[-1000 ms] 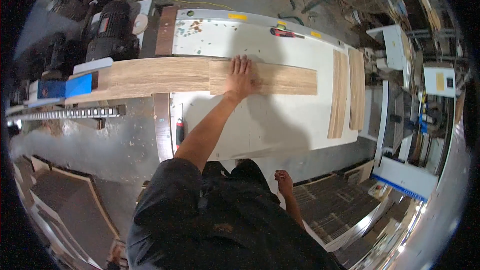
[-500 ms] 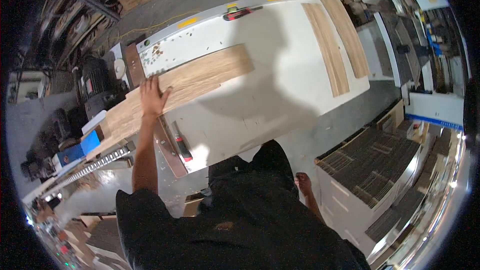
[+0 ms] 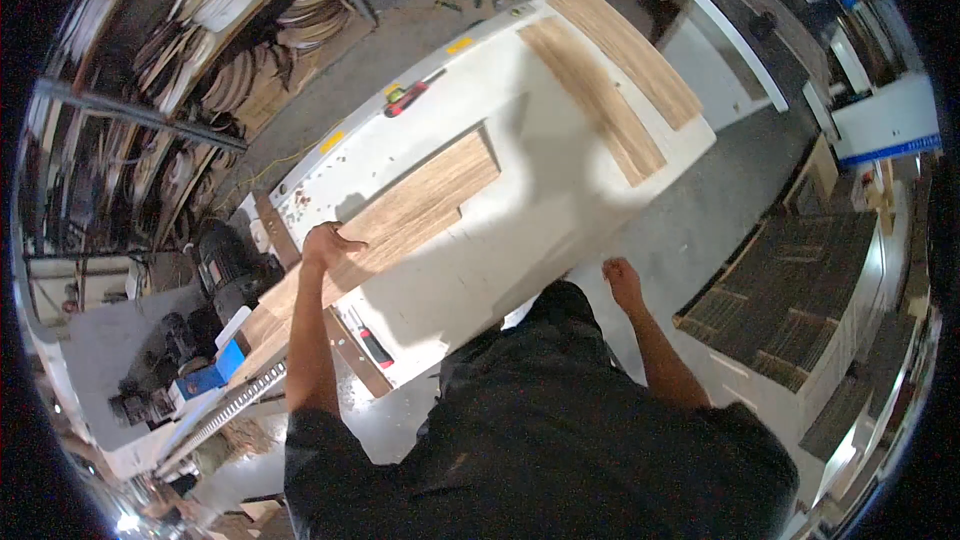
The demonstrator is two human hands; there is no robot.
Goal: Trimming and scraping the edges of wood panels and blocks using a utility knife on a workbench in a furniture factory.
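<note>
A long light-brown wooden board [image 3: 420, 190] with a stepped near edge lies across the left half of the white worktable [image 3: 430, 310]. My left hand [image 3: 332, 242] is on its far edge, thumb across the top and fingers at the edge, partly hidden. Loosely curled, my right hand [image 3: 622, 282] hangs beside the table's near edge with nothing seen in it. A red-and-black handled tool [image 3: 374, 345] rests near the front left corner. Two more wooden strips, an inner one [image 3: 595, 105] and an outer one [image 3: 630, 55], lie at the right end.
A red-and-black tool with a yellow-green part [image 3: 403, 98] lies by the far edge, small chips scattered to its left. A motor-driven machine [image 3: 235, 265] stands off the left end. Dark stacked panels [image 3: 790, 290] stand to the right, shelves of curved strips [image 3: 240, 50] at the far left.
My view has turned, so the table appears more tilted. My left hand has changed from spread fingers on the board to a hold at its edge. My right hand has risen and moved forward.
</note>
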